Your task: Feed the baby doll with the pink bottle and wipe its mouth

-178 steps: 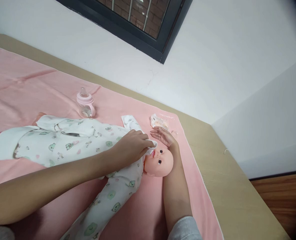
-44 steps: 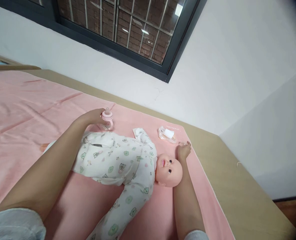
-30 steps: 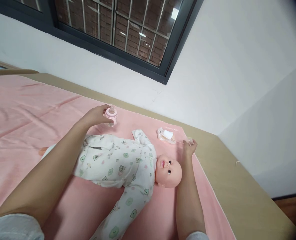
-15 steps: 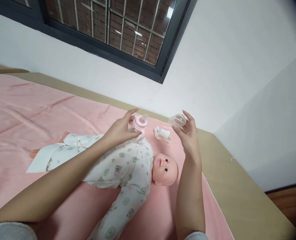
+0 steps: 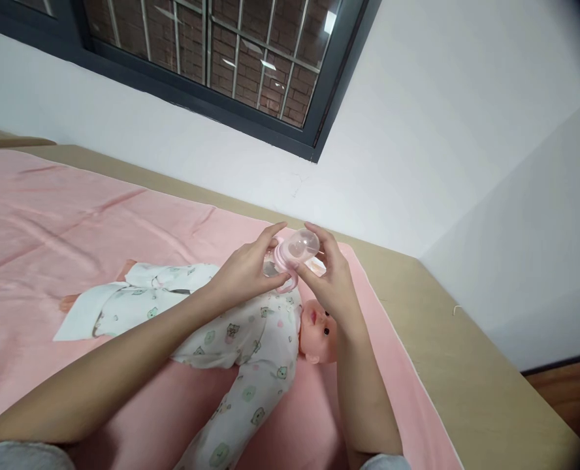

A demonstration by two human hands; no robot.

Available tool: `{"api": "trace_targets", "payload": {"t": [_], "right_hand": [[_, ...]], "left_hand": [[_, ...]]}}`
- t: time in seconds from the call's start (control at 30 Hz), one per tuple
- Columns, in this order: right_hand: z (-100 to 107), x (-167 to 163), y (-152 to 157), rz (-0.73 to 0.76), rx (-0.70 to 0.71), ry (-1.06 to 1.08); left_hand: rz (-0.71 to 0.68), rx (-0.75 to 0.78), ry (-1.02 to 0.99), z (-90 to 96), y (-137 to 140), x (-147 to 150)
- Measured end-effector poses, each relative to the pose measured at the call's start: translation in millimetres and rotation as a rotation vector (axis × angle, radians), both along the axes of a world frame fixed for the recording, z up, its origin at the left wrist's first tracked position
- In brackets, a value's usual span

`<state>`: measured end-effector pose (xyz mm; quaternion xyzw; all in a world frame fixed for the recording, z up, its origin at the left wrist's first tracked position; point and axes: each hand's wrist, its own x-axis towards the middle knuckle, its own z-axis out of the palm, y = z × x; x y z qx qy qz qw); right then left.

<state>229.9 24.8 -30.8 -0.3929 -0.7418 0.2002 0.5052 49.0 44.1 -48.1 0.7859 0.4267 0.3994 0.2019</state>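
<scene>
My left hand [image 5: 251,264] is closed around a baby bottle [image 5: 272,266] with a pink collar and pink handles, tilted to the right. Over the bottle's nipple end sits a clear dome cap [image 5: 302,245], gripped between the thumb and fingers of my right hand [image 5: 330,271]. Cap and collar meet; whether the cap is fully seated I cannot tell. Beneath my hands a baby doll [image 5: 231,326] in a white patterned outfit lies on its back, its head partly hidden by my right forearm.
A pink blanket [image 5: 40,215] covers much of the wooden surface [image 5: 432,326]. A small white packet [image 5: 316,265] lies behind my right hand, mostly hidden. White walls and a barred window [image 5: 251,59] stand at the back.
My right hand has moved left with the clear cap and brought it onto the bottle's nipple end. My left hand and the bottle have shifted slightly right and down.
</scene>
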Motion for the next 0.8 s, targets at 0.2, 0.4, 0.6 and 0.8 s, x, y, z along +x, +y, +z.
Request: {"api": "trace_targets", "payload": {"t": [0.2,0.4,0.6,0.8], "right_hand": [[-4.0,-5.7,-0.4,0.067,-0.086,-0.033],[-7.3,-9.1,-0.2,0.055,-0.101,0.033],[-3.6,-7.2,-3.2,0.034,-0.063,0.009],[-2.4,20.0,11.5,-0.037,0.001,0.044]], "left_hand": [[-0.015,0.025,-0.032,-0.9,1.0,0.6],[0.027,0.082,-0.013,-2.0,-2.3,4.9],[0.014,0.105,0.055,-0.6,-6.1,3.3],[-0.002,0.210,0.096,9.4,-21.5,-2.0]]}}
